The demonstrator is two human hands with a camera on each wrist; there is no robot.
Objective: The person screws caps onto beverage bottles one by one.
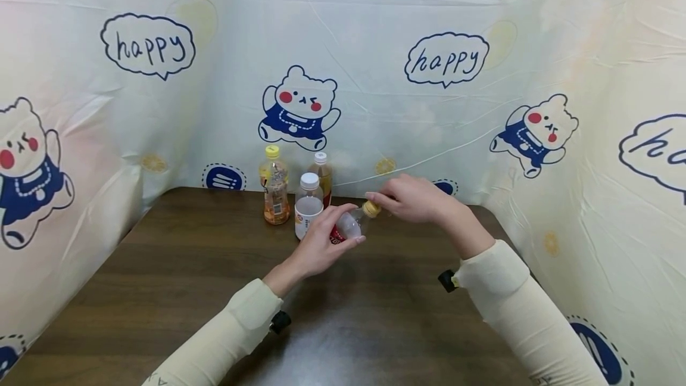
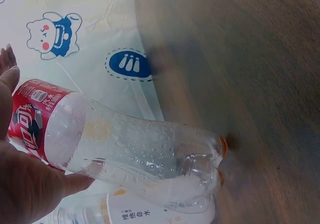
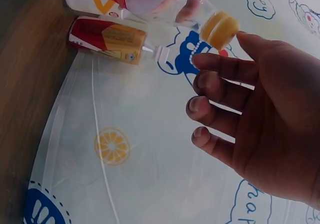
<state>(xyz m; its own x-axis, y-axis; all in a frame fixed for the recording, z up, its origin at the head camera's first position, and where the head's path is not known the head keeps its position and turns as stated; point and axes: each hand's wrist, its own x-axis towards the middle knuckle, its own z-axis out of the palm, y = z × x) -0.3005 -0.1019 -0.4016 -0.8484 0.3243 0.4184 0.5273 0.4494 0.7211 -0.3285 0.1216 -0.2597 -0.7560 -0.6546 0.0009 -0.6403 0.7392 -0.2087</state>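
My left hand [image 1: 321,244] grips a clear plastic cola bottle [image 2: 135,139] around its red label, thumb on one side and fingers on the other. The bottle is tilted, its yellow cap [image 3: 220,30] pointing up and right; its inside looks clear, with droplets on the wall. At the cap is my right hand [image 1: 415,198]. In the right wrist view its thumb tip meets the cap's edge, while the loosely bent fingers [image 3: 215,115] stand a little off it, with background showing between index finger and cap.
Behind the left hand stand a white-labelled bottle with white cap [image 1: 309,202], a bottle of amber drink [image 1: 324,179] and a yellow-capped bottle [image 1: 276,195]. They are near the back of the brown wooden table [image 1: 161,290]. A printed curtain [image 1: 364,28] surrounds the table at the back and sides.
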